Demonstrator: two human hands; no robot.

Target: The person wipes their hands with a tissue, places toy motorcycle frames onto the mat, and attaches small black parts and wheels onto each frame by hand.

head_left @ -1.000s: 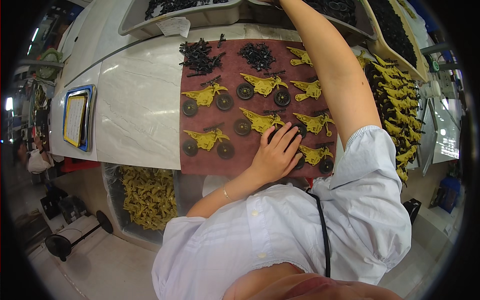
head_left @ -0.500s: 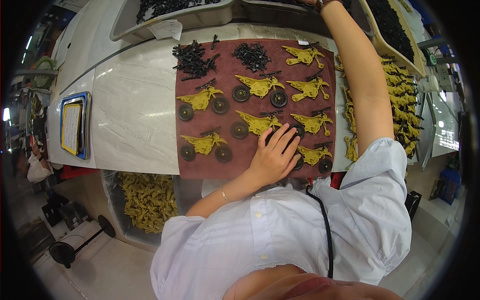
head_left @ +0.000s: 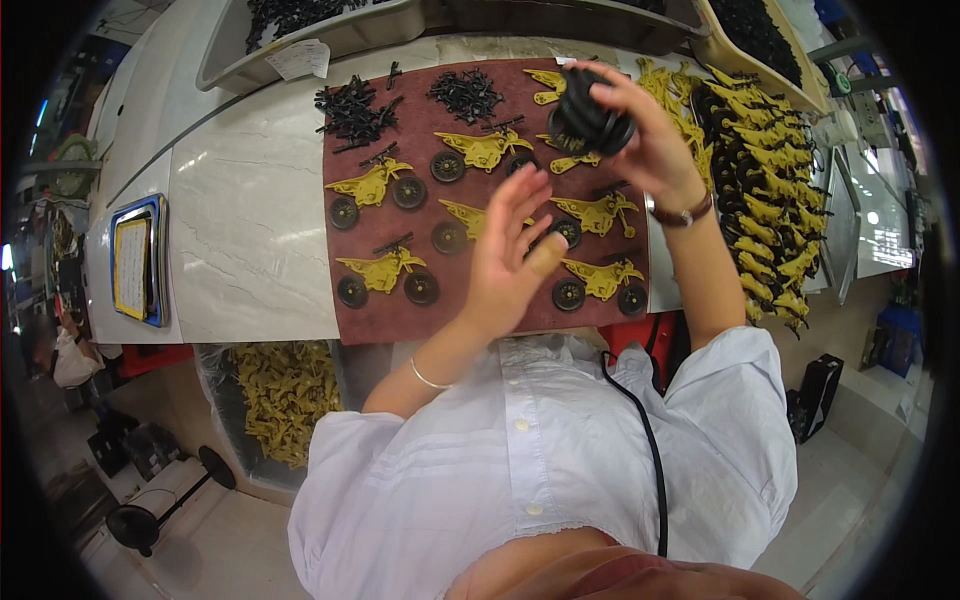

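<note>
Several black toy wheels (head_left: pixel 583 112) are bunched in my right hand (head_left: pixel 655 135), raised over the far right of the dark red mat (head_left: pixel 455 318). My left hand (head_left: pixel 508 262) hovers open over the middle of the mat, fingers spread, with nothing visible in it. Beneath it, a yellow toy motorbike body (head_left: pixel 460 213) and its wheels are partly hidden. Nearer me lies a toy motorbike (head_left: pixel 600 278) with two wheels; just beyond is a yellow body (head_left: pixel 605 215) with handlebars. Left of my hands, a motorbike (head_left: pixel 372 184) and another (head_left: pixel 380 273) have both wheels.
Two piles of small black parts, one at the left (head_left: pixel 355 115) and one beside it (head_left: pixel 466 95), lie along the mat's far edge. Grey bins (head_left: pixel 330 45) stand behind. Rows of yellow bike bodies (head_left: pixel 770 190) fill the right side. Blue-framed trays (head_left: pixel 140 260) lie at the left.
My right hand has come back from the far bins with a bunch of black wheels. My left hand has lifted off the motorbike and opened.
</note>
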